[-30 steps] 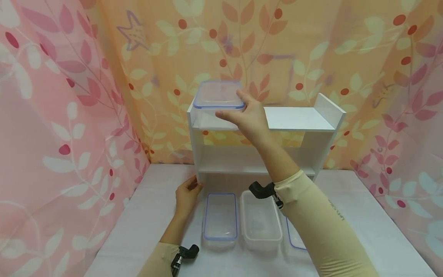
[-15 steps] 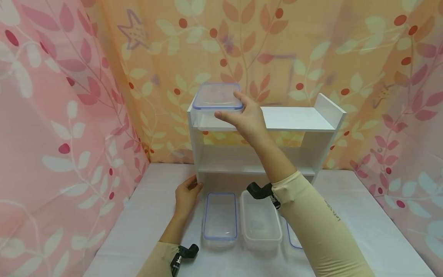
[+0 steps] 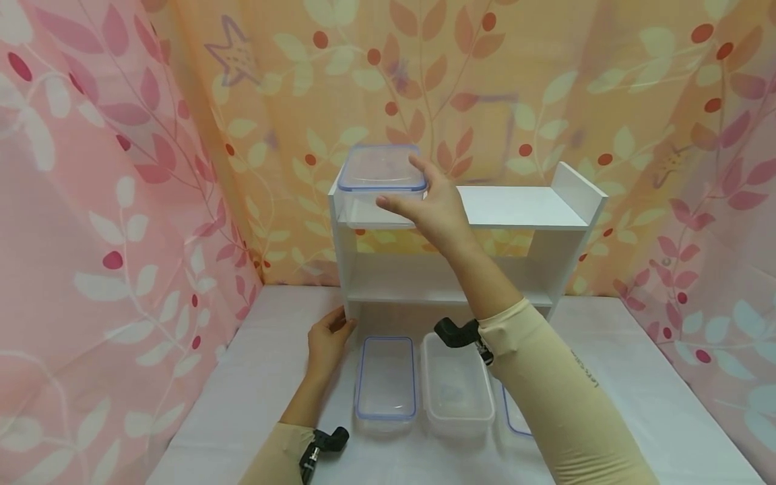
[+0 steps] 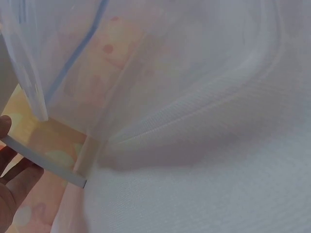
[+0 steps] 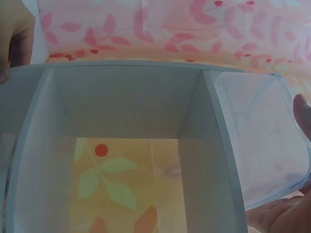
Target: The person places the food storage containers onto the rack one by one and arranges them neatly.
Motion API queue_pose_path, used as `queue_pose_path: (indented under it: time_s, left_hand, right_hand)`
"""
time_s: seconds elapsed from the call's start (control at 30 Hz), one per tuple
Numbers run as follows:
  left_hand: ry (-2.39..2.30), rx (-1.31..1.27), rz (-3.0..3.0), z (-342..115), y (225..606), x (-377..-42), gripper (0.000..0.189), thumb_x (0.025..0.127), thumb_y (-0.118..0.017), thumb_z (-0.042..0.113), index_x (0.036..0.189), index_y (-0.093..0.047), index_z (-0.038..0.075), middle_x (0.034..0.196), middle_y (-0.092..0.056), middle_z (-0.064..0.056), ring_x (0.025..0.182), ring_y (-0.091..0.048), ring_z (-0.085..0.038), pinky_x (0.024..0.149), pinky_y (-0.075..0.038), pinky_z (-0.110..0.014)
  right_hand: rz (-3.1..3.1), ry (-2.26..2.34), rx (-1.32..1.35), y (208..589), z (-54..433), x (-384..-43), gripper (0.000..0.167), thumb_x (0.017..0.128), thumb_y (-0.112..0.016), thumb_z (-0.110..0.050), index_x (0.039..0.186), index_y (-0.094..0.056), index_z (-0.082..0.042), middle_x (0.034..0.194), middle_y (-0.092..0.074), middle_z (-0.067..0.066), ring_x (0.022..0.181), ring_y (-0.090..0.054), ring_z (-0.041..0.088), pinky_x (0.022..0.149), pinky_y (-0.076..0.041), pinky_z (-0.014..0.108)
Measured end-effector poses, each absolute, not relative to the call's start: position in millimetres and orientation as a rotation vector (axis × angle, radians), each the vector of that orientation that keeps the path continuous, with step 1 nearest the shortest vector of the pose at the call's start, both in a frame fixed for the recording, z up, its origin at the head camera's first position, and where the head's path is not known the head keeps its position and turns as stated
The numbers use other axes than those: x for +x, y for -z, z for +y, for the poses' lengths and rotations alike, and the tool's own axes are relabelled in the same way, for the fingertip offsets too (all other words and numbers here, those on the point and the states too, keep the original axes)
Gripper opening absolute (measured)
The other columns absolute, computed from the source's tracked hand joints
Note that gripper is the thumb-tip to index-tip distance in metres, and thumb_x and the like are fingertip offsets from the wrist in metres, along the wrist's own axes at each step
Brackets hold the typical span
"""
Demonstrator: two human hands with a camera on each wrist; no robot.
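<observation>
A clear plastic food container with a blue-rimmed lid (image 3: 378,168) sits at the left end of the top board of a white shelf unit (image 3: 521,205). My right hand (image 3: 441,212) grips it by its right side, thumb at the front and fingers toward the back. In the right wrist view, the container (image 5: 265,141) stands against the top board, with part of the right hand (image 5: 284,213) around it. My left hand (image 3: 327,345) pinches the front edge of the unit's left side panel, low down. Thumb and fingers lie on either side of that panel (image 4: 46,162) in the left wrist view.
On the white table (image 3: 242,397), in front of the unit, stand a blue-rimmed container (image 3: 386,380), a clear container (image 3: 457,387) without a blue rim and another blue-rimmed one (image 3: 514,414), partly behind my right sleeve. Patterned curtains (image 3: 291,87) enclose the back and sides.
Over the last second the right hand and its container have shifted very slightly left and down on the top board. The left hand keeps its place on the side panel.
</observation>
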State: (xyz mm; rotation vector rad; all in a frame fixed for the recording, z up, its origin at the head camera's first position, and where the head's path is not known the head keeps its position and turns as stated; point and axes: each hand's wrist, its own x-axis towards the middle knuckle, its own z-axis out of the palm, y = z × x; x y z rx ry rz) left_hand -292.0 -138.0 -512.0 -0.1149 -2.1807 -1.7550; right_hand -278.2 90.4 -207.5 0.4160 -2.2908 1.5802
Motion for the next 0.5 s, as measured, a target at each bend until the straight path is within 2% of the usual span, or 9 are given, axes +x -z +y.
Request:
queue_pose_path:
  time_s: [0.27,0.43,0.5]
  left_hand:
    - [1.769,-0.107,-2.173,-138,514,-293,0.041,0.092,-0.078,0.015,0.130,-0.069,0.004,0.125,-0.071,-0.019,0.112,-0.071,-0.031,0.091,-0.059,-0.037]
    - [1.775,-0.107,-2.171,-138,515,-292,0.042,0.092,-0.078,0.015,0.131,-0.069,0.003,0.125,-0.072,-0.017,0.113,-0.071,-0.031,0.091,-0.059,-0.036]
    - [1.772,-0.104,-2.169,-138,514,-292,0.041,0.092,-0.078,0.015,0.130,-0.069,0.003,0.123,-0.073,-0.014,0.111,-0.072,-0.029,0.089,-0.060,-0.036]
  right_hand:
    - [-2.264,-1.622,0.461,208,96,-271,0.098,0.077,-0.091,-0.039,0.158,-0.039,-0.024,0.164,-0.034,-0.011,0.154,-0.023,0.007,0.122,-0.030,0.033]
    - [-2.247,-1.603,0.450,211,103,-264,0.096,0.077,-0.092,-0.035,0.157,-0.041,-0.024,0.163,-0.037,-0.010,0.153,-0.027,0.009,0.121,-0.033,0.034]
    - [-2.225,-1.616,0.455,212,106,-260,0.094,0.077,-0.092,-0.034,0.156,-0.042,-0.023,0.162,-0.038,-0.011,0.153,-0.028,0.009,0.121,-0.032,0.030]
